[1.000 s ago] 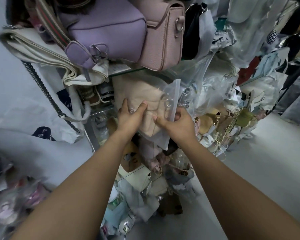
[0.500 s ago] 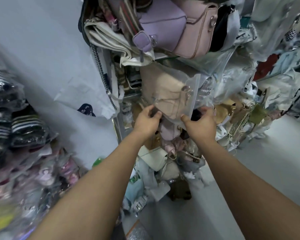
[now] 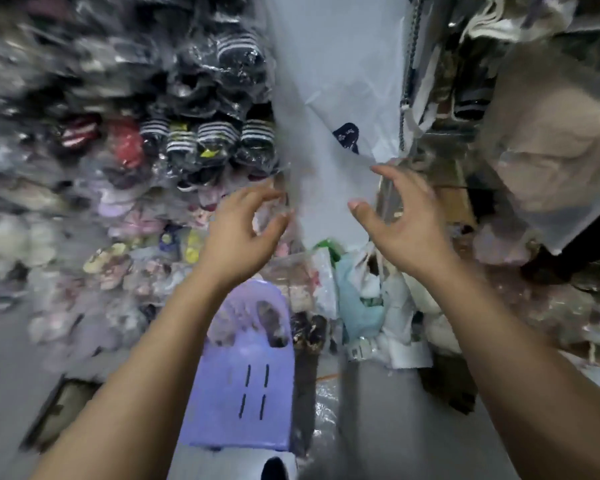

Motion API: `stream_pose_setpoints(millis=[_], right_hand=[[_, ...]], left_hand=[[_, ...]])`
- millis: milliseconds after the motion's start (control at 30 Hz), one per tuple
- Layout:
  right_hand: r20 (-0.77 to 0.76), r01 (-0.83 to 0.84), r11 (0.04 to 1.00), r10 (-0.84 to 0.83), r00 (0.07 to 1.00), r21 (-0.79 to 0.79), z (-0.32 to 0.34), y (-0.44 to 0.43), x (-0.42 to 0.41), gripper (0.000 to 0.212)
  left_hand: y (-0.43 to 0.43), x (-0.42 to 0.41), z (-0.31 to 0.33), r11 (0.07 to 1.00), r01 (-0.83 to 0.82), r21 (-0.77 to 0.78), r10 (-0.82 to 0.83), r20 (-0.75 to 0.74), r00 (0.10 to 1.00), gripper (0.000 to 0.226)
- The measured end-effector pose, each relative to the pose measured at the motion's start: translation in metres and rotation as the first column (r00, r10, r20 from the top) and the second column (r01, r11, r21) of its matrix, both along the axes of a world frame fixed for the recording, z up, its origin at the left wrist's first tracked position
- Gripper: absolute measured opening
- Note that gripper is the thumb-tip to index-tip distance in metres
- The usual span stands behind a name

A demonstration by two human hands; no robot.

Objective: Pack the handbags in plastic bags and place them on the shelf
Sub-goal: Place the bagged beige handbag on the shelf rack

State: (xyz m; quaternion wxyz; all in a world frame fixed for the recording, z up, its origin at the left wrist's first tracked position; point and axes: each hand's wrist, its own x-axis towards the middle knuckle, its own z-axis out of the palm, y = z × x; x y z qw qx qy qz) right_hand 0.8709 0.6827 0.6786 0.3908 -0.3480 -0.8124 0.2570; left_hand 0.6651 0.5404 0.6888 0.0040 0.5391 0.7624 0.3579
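The beige handbag in its clear plastic bag (image 3: 548,157) lies on the shelf at the right edge, apart from both hands. My left hand (image 3: 241,233) hovers in mid-air at centre with loosely curled fingers and holds nothing. My right hand (image 3: 400,223) hangs beside it, fingers spread and relaxed, also empty, left of and below the packed handbag. The view is blurred by motion.
A purple plastic stool (image 3: 243,382) stands on the floor below my hands. Stacks of bagged slippers and shoes (image 3: 187,143) fill the left side. A white bag (image 3: 347,109) and a chain strap (image 3: 409,64) hang by the shelf post. Loose bagged items (image 3: 361,306) lie underneath.
Both hands have let go of the bagged beige handbag and drawn back from the shelf. My view has swung left and down, so the shelf now sits at the right.
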Motion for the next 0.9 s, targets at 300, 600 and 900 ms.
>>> stream_pose_setpoints(millis=[300,600,900], right_hand=[[0.195,-0.475,0.880,0.467,0.862,-0.011,-0.028,-0.092,-0.130,0.062],[0.314,-0.697,0.697,0.708,0.632,-0.169,-0.063,-0.218,-0.273,0.062],[0.369,-0.676,0.674,0.734,0.569,-0.299,-0.103,-0.334,-0.439,0.062]], left_hand=[[-0.199,-0.061,-0.027,0.896,-0.424,-0.129,0.426,-0.017,0.905,0.031],[-0.347,-0.130,-0.062,0.716,-0.649,-0.258,0.687,0.091,0.721,0.031],[-0.447,-0.290,-0.119,0.677,-0.661,-0.324,0.734,0.234,0.637,0.028]])
